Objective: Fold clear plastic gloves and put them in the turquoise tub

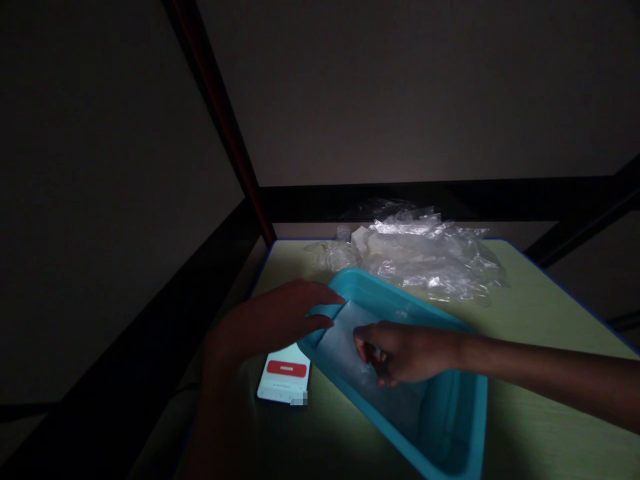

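A teal rectangular basin [453, 413] stands at an angle on the table. My left hand [285, 313] grips its far left rim, thumb and fingers on either side of the wall. Inside the basin lies a pale, whitish translucent sheet [345, 333], flat along the bottom towards the left end. My right hand [395, 350] reaches in from the right, over the sheet, its fingers curled together. What those fingers hold, if anything, is too dark and small to make out.
A heap of crumpled clear plastic bags [430, 257] covers the back of the light green table [540, 320]. A lit phone [285, 377] lies left of the basin, below my left wrist. Dark-framed walls stand behind and to the left.
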`<action>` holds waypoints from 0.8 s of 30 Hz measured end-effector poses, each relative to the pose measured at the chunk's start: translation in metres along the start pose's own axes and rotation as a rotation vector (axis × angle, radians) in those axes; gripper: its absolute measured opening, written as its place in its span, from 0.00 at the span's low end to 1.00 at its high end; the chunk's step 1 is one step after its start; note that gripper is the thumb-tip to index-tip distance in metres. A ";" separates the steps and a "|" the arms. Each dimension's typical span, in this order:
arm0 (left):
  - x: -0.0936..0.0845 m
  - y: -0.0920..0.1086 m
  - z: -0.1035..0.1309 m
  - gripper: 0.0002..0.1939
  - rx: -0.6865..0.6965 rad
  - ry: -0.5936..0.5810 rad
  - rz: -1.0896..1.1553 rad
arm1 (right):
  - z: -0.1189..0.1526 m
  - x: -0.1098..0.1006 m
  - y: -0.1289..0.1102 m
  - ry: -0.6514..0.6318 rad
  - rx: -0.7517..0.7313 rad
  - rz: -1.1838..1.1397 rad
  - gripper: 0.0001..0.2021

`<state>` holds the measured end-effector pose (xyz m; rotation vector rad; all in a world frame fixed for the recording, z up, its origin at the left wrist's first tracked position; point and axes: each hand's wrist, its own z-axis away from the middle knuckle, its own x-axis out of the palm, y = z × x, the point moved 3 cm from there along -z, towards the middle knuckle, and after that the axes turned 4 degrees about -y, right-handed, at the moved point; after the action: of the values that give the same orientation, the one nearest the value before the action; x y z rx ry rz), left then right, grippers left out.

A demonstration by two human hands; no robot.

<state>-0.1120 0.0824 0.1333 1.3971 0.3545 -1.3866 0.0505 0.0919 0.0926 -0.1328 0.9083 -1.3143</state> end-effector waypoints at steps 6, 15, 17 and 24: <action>0.000 -0.001 0.000 0.17 0.011 0.020 0.005 | 0.000 0.002 0.006 0.082 -0.094 -0.010 0.10; 0.001 -0.003 -0.001 0.18 0.011 0.019 0.007 | -0.003 0.000 0.005 0.025 -0.091 -0.083 0.11; 0.002 -0.004 0.000 0.18 0.007 0.018 0.005 | -0.007 0.000 0.002 0.033 -0.116 -0.071 0.11; 0.002 -0.003 0.000 0.18 0.020 0.019 0.016 | -0.014 0.003 -0.005 0.144 -0.163 0.251 0.12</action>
<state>-0.1140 0.0827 0.1305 1.4273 0.3422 -1.3682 0.0378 0.0929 0.0848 -0.0490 1.1174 -1.0258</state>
